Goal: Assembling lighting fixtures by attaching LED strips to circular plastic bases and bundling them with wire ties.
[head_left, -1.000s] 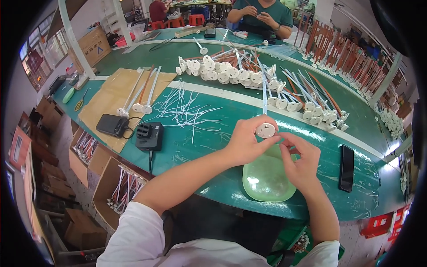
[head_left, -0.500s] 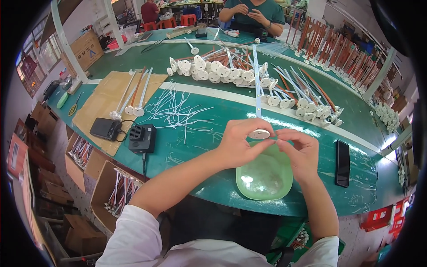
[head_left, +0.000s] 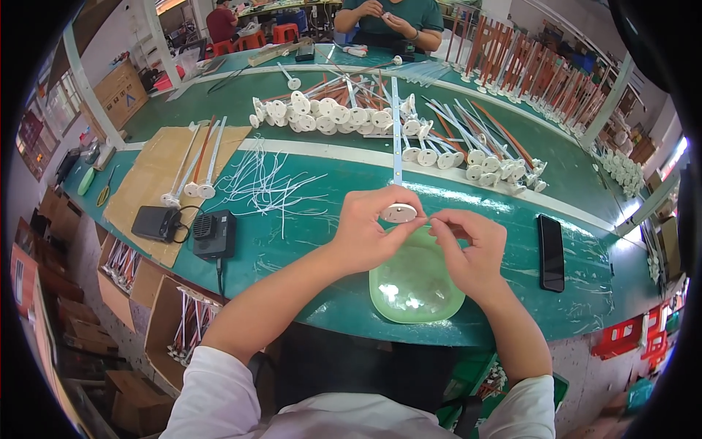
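My left hand (head_left: pixel 374 225) is closed around a long pale strip with a white round disc (head_left: pixel 399 213) at its near end. The strip (head_left: pixel 396 132) points away from me, and the disc's face is turned toward me. Close by on the right, my right hand (head_left: pixel 474 247) has thumb and forefinger pinched together at the left fingertips; anything between them is too small to make out. Beneath both hands a green bowl (head_left: pixel 417 311) stands on the green table, with the hands over its far rim.
Beyond my hands lies a pile of white-disc strips (head_left: pixel 322 117). Thin white wires (head_left: pixel 274 183), a black speaker-like box (head_left: pixel 214 234) and cardboard (head_left: pixel 146 175) are at left. A black phone (head_left: pixel 551 252) lies right. Across the table, a person (head_left: pixel 387 25) handles something small.
The whole view has shifted slightly, moving the scene left and up. The disc in my left hand now shows more of its face. Both hands stay close together over the bowl.
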Action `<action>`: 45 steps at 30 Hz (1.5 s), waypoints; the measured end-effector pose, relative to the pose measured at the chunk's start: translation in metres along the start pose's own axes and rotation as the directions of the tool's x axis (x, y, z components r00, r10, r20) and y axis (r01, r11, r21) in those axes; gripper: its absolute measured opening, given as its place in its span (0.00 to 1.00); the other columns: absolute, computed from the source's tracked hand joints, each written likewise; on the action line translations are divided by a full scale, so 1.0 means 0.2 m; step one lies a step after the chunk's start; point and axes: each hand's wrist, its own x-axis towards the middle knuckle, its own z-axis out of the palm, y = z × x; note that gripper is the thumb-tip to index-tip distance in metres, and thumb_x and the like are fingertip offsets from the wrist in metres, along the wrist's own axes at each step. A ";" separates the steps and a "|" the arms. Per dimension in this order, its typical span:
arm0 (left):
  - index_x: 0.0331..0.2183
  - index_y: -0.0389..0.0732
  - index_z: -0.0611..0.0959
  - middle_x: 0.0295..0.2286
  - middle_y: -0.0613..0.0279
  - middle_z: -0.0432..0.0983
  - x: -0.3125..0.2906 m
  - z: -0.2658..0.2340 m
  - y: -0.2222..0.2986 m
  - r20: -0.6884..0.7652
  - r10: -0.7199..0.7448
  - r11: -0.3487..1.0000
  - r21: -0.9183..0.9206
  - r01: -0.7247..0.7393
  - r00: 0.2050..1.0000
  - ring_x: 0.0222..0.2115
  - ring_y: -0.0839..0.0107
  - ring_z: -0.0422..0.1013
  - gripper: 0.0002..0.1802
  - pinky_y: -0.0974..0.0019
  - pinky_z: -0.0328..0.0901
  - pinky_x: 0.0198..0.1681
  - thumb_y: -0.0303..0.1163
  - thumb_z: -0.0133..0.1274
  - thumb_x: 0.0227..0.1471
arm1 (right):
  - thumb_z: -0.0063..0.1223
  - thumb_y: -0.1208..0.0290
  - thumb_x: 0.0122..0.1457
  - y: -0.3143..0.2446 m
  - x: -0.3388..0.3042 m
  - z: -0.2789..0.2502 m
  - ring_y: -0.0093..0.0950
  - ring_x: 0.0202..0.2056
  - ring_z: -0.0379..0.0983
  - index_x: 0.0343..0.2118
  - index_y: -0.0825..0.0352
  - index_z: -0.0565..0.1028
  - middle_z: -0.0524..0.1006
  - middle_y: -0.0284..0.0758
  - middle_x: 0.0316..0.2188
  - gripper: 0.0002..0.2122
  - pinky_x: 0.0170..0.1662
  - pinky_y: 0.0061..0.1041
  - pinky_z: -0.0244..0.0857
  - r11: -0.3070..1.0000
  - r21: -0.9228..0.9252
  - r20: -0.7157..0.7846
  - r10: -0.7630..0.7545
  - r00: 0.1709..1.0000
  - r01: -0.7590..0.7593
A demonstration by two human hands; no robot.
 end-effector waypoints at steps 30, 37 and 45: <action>0.55 0.35 0.73 0.47 0.46 0.76 0.00 0.02 0.03 0.222 -0.207 0.855 -0.431 0.287 0.953 0.46 0.69 0.74 0.25 0.67 0.69 0.49 0.19 0.53 0.55 | 0.60 0.86 0.46 0.02 0.00 -0.01 0.33 0.25 0.79 0.30 0.71 0.78 0.80 0.39 0.25 0.07 0.28 0.24 0.72 0.866 -0.212 -0.170 -0.489 0.856 0.453; 0.55 0.35 0.73 0.48 0.45 0.75 -0.03 0.05 0.01 0.214 -0.236 0.844 -0.438 0.309 0.948 0.44 0.70 0.75 0.26 0.69 0.70 0.47 0.18 0.54 0.53 | 0.60 0.86 0.45 0.00 -0.03 0.01 0.35 0.24 0.78 0.30 0.72 0.77 0.79 0.41 0.25 0.08 0.27 0.26 0.71 0.850 -0.282 -0.126 -0.492 0.861 0.445; 0.50 0.36 0.79 0.33 0.61 0.80 0.06 0.03 0.06 0.191 -0.260 0.923 -0.239 0.302 0.947 0.33 0.78 0.75 0.22 0.72 0.71 0.37 0.26 0.60 0.52 | 0.59 0.84 0.53 0.03 -0.04 0.05 0.31 0.27 0.79 0.36 0.71 0.77 0.80 0.39 0.28 0.07 0.33 0.25 0.73 0.903 -0.342 -0.192 -0.337 0.922 0.259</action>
